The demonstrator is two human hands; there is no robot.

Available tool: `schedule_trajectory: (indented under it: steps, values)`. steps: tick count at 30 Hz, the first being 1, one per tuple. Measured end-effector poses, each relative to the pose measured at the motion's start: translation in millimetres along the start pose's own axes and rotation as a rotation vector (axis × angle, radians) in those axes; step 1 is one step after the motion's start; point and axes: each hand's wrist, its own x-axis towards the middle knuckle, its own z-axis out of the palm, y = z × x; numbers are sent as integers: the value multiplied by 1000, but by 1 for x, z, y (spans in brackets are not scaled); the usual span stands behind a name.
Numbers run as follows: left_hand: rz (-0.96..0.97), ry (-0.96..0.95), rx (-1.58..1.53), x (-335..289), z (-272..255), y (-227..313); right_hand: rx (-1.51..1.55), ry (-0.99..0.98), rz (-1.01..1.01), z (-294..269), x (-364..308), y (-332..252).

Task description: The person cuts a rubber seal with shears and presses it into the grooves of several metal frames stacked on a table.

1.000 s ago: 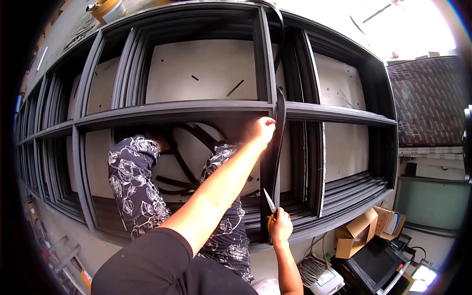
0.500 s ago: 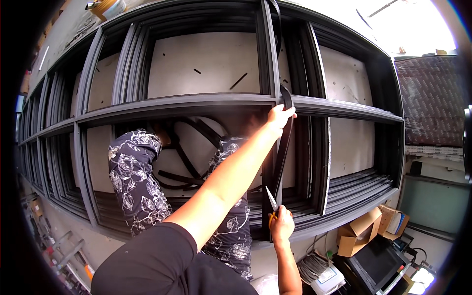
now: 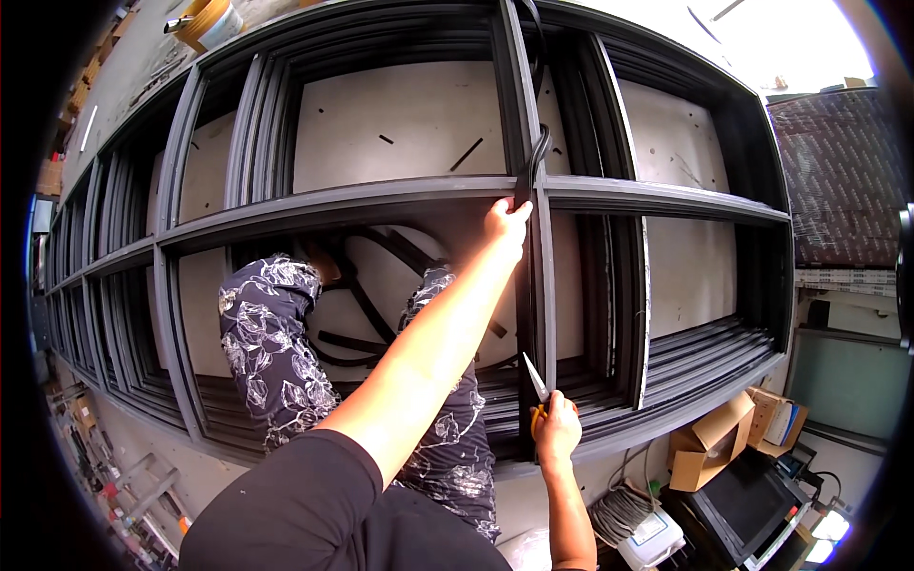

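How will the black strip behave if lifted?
Likely floppy: the black strip bends in a curve beyond the left hand. Probably light for its length, as it looks thin. May snag, since it crosses the grey frame.

The strip [image 3: 540, 152] near the centre is black and the frames [image 3: 333, 202] are dark grey. At lower centre, the scissors [image 3: 535, 377] show silver and orange. Trousers [image 3: 269, 328]: dark with white flower outlines. Shirt [image 3: 276, 500]: black. Upper left, a yellow bucket [image 3: 202, 21].
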Motion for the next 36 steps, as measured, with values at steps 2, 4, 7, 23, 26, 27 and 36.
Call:
schedule_trajectory:
  steps: [2, 4, 7, 23, 26, 27, 36]
  values:
    - [-80, -19, -136, -1, 0, 4, -10, -36, 21, -1, 0, -2]
    - [-90, -11, -179, 5, -1, 1, -10, -14, 4, 2, 0, -2]
    - [-118, -8, -254, 5, 1, -1, -9, 9, -6, 2, 1, -2]
    - [-229, 38, -546, 19, 1, -10, -11, -22, 17, 3, 0, -9]
    - [-211, 55, -517, 13, 9, -14, -17, -26, 29, 3, 0, -5]
    - [-206, 66, -507, 14, 10, -15, -16, -26, 27, 4, 0, -4]
    - [-212, 17, -538, 17, 10, -22, -43, -6, 7, 8, 0, 0]
